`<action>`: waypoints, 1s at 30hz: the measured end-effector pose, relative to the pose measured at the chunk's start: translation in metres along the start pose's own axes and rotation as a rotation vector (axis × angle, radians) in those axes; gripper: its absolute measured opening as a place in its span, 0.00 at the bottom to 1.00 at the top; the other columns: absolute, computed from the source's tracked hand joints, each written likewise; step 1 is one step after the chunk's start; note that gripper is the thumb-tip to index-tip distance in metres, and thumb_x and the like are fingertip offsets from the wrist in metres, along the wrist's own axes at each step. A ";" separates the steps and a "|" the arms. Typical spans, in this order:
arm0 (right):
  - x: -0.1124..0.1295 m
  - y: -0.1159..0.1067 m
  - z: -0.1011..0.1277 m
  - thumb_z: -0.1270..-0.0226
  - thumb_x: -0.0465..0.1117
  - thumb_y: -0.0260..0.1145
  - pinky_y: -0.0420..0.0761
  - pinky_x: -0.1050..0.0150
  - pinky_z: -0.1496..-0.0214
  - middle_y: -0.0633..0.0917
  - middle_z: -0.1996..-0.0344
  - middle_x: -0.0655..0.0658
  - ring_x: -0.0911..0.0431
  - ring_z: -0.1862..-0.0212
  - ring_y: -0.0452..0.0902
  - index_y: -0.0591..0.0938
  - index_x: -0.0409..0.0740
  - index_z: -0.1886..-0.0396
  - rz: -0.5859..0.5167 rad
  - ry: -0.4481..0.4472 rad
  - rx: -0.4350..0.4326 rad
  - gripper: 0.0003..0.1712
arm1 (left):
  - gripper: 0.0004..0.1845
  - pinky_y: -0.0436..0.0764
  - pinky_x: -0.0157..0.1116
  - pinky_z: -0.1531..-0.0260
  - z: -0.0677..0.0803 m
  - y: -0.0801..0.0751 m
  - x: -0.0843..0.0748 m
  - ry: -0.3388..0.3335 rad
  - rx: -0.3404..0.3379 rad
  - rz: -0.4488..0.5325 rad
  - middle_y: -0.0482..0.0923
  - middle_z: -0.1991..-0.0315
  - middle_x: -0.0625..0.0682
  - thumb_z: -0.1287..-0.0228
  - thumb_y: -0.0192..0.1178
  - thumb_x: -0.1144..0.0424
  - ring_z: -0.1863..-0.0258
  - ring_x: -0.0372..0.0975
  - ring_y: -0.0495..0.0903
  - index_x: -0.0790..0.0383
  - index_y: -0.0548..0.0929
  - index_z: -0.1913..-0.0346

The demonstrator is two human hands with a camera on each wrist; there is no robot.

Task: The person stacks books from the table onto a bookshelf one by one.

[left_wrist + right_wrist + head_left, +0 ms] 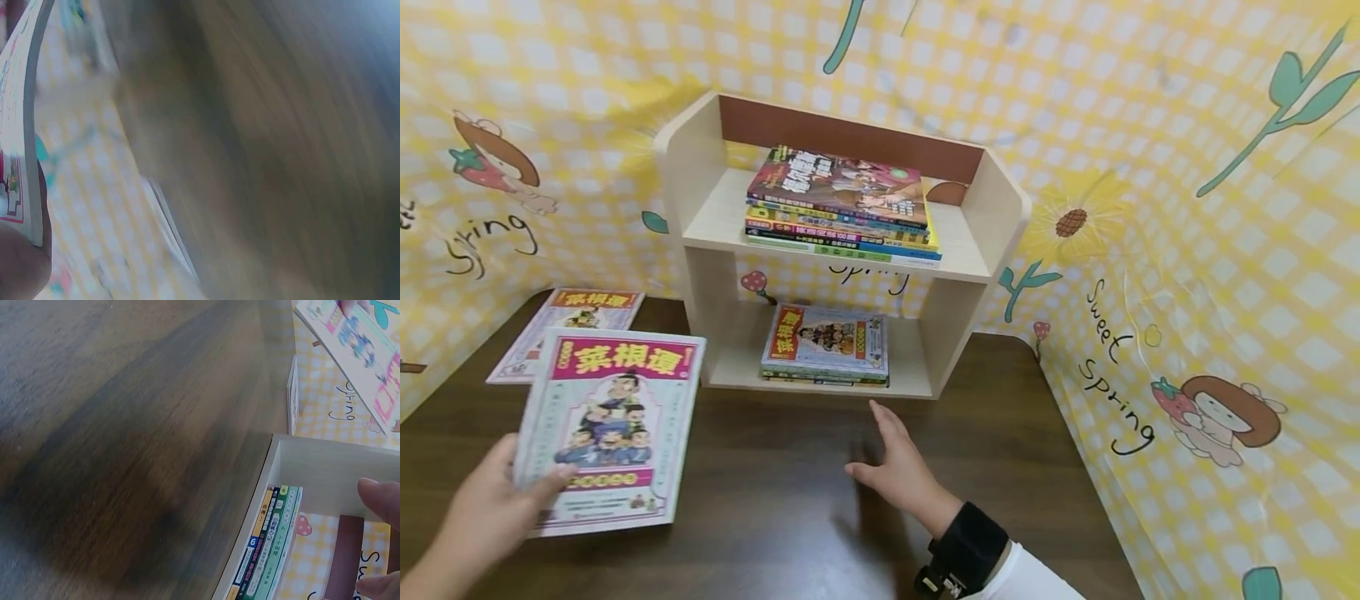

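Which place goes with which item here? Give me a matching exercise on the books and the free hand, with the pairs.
Column 1:
1. pink-titled book
2. tall stack of books
3. short stack of books
4. right hand

Column 2:
A. bottom level of the wooden shelf
B. held up by the left hand
C. open over the table, holding nothing
D. top level of the wooden shelf

Pairs: 1-B, 2-D, 3-A, 4-C
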State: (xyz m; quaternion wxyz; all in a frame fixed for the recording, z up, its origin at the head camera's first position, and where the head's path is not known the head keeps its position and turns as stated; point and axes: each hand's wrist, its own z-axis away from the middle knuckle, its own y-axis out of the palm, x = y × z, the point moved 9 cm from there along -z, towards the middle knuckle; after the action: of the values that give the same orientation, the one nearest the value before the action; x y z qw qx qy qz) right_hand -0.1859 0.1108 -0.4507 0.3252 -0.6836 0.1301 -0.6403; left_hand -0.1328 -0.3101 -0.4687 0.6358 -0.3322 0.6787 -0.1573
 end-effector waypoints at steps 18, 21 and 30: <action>0.024 0.022 0.006 0.28 0.42 0.59 0.80 0.58 0.45 0.59 0.27 0.37 0.47 0.40 0.74 0.39 0.56 0.22 -0.511 -0.049 -0.055 0.47 | 0.25 0.85 0.39 0.66 -0.006 0.152 -0.123 -0.142 0.302 0.644 0.80 0.52 0.64 0.30 0.53 0.70 0.66 0.40 0.85 0.68 0.58 0.34; 0.024 0.023 0.008 0.27 0.39 0.58 0.80 0.63 0.48 0.61 0.28 0.39 0.48 0.41 0.75 0.41 0.56 0.22 -0.574 -0.062 -0.095 0.46 | 0.27 0.84 0.39 0.62 -0.006 0.166 -0.133 -0.179 0.332 0.733 0.78 0.48 0.63 0.28 0.51 0.68 0.61 0.40 0.85 0.65 0.55 0.31; 0.012 0.009 0.011 0.30 0.30 0.58 0.81 0.64 0.49 0.70 0.33 0.40 0.50 0.45 0.78 0.55 0.47 0.24 -0.574 -0.090 -0.286 0.38 | 0.28 0.83 0.41 0.57 0.002 0.189 -0.148 -0.227 0.368 0.794 0.73 0.40 0.65 0.27 0.50 0.66 0.53 0.45 0.83 0.61 0.53 0.29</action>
State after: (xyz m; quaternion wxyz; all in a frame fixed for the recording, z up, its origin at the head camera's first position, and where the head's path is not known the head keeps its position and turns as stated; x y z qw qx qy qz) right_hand -0.1716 0.0997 -0.4465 0.0375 -0.7589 0.0061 -0.6501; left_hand -0.1825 -0.0751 -0.4771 0.7657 0.0575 0.6404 0.0180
